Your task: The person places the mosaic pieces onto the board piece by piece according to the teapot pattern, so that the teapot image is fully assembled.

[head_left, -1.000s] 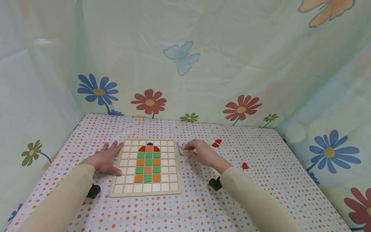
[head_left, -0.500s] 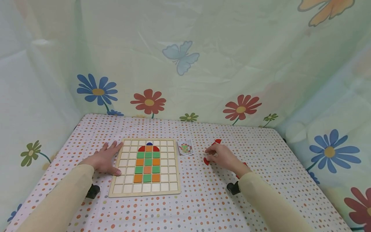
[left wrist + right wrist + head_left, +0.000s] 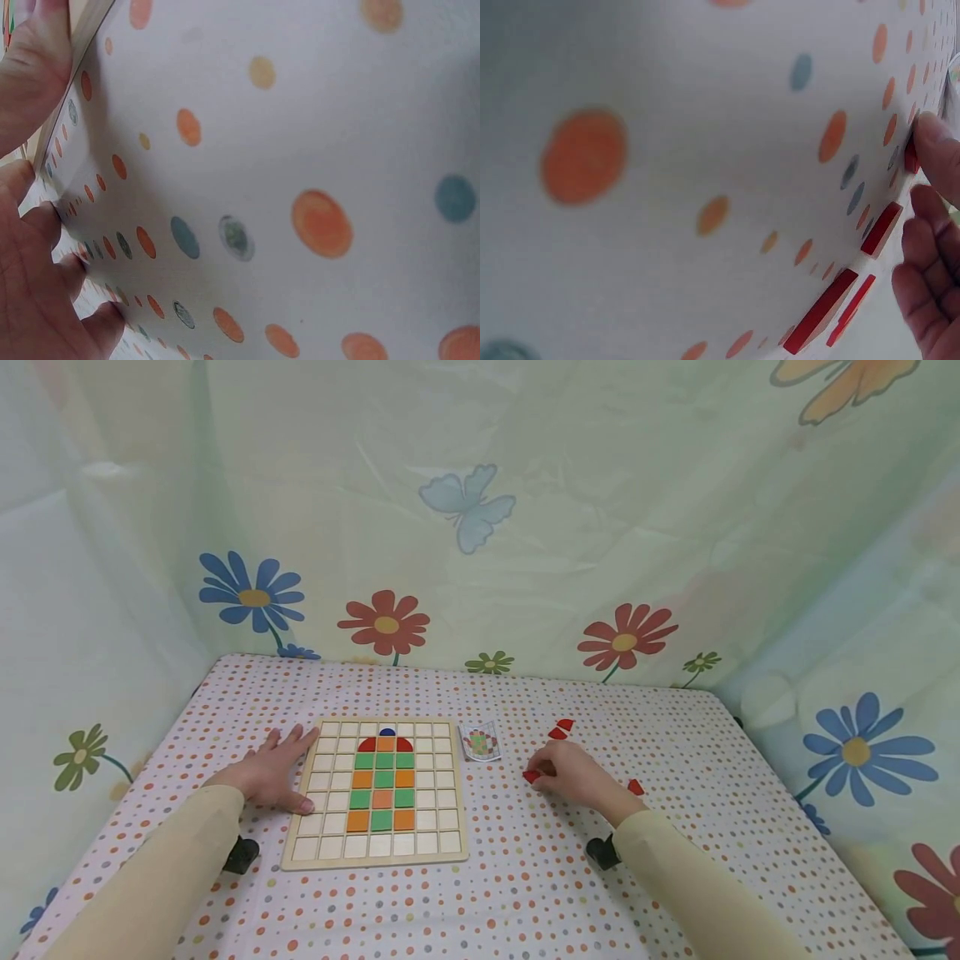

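Observation:
My left hand lies with spread fingers at the left side of the wooden grid board, its thumb over the board's edge. On the board stands a pattern of green tiles, orange tiles, two red curved tiles and a blue half-round tile. Right of the board, my right hand pinches a small red tile low at the cloth. In the right wrist view the thumb covers part of this red tile.
A small pattern card lies just right of the board. Behind my right hand are two red tiles close together, and another red tile lies beyond its wrist. The dotted tablecloth reaches a flowered curtain at the back.
My right hand has left the pattern card, moved right to the red tiles and taken a pinch on one. The left hand stays in place.

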### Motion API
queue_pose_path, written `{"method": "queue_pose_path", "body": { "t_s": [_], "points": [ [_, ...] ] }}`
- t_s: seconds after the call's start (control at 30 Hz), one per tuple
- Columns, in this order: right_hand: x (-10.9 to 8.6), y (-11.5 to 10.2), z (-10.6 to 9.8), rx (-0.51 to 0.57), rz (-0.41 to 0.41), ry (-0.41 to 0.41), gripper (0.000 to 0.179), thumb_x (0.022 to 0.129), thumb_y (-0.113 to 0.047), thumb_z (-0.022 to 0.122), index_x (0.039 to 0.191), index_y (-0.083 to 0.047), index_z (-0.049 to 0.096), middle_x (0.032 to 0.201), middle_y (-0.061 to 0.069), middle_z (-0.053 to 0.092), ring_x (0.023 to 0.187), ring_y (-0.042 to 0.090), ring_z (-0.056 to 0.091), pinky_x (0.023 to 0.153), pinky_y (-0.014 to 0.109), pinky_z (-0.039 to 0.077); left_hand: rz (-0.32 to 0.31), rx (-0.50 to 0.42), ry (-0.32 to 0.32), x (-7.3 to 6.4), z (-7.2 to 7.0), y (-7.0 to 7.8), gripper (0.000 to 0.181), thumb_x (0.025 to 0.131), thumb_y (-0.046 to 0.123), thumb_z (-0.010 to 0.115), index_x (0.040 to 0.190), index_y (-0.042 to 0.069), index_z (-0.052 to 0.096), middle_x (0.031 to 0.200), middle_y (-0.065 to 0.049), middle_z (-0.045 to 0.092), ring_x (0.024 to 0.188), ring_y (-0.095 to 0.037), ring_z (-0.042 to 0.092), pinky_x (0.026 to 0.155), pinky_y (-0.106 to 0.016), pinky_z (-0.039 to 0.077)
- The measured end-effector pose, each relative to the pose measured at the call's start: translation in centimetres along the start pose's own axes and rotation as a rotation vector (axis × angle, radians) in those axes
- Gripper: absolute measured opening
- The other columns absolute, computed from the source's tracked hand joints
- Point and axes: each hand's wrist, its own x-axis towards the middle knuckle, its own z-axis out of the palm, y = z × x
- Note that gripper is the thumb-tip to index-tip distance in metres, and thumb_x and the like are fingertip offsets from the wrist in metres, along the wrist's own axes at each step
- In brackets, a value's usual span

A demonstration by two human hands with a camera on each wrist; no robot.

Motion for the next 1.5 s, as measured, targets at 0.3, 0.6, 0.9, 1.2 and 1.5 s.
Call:
{"method": "queue_pose_path", "body": {
  "t_s": [0.3,0.6,0.9,1.2,1.5],
  "points": [
    [-0.1,-0.2,0.2,0.037,-0.111,-0.022,0.02,0.091,0.003,0.072,0.104,-0.012,0.078,0.097,0.0,0.068,0.087,0.012,0.059,0.076,0.03,0.053,-0.002,-0.004,-0.001,0.2,0.2,-0.2,0.122,0.075,0.029,0.091,0.162,0.0,0.013,0.167,-0.033,0.001,0.151,-0.06,-0.007,0.12,-0.075,0.005],
    [-0.2,-0.3,0.3,0.006,-0.045,-0.002,0.015,0.088,-0.008,0.08,0.102,-0.011,0.077,0.092,-0.002,0.065,0.08,0.012,0.054,0.073,0.028,0.049,-0.01,-0.009,0.001,0.4,0.3,-0.3,0.122,0.075,0.03,0.091,0.163,0.001,0.013,0.167,-0.032,0.001,0.151,-0.06,-0.008,0.12,-0.076,0.005],
    [-0.2,-0.3,0.4,-0.005,-0.056,0.009,0.019,0.088,-0.012,0.08,0.107,-0.008,0.076,0.093,0.0,0.066,0.081,0.013,0.054,0.072,0.03,0.049,-0.012,-0.014,0.0,0.2,0.3,-0.3,0.121,0.075,0.031,0.091,0.163,0.001,0.013,0.168,-0.031,0.001,0.151,-0.06,-0.008,0.119,-0.077,0.005],
    [-0.1,-1.1,0.8,-0.091,0.045,0.049,0.029,0.084,-0.029,0.086,0.1,-0.008,0.075,0.093,0.001,0.066,0.084,0.015,0.056,0.078,0.035,0.053,-0.006,-0.004,0.0,0.2,0.1,-0.2,0.121,0.075,0.031,0.091,0.163,0.001,0.012,0.167,-0.032,0.001,0.151,-0.061,-0.007,0.119,-0.076,0.005],
    [-0.2,-1.5,0.7,-0.069,0.058,0.051,0.032,0.085,-0.03,0.084,0.105,-0.007,0.074,0.099,0.003,0.068,0.089,0.016,0.059,0.084,0.039,0.055,-0.003,0.001,0.002,0.2,0.1,-0.2,0.122,0.075,0.03,0.091,0.163,0.0,0.012,0.167,-0.032,0.001,0.15,-0.061,-0.007,0.119,-0.076,0.006]
  ]
}}
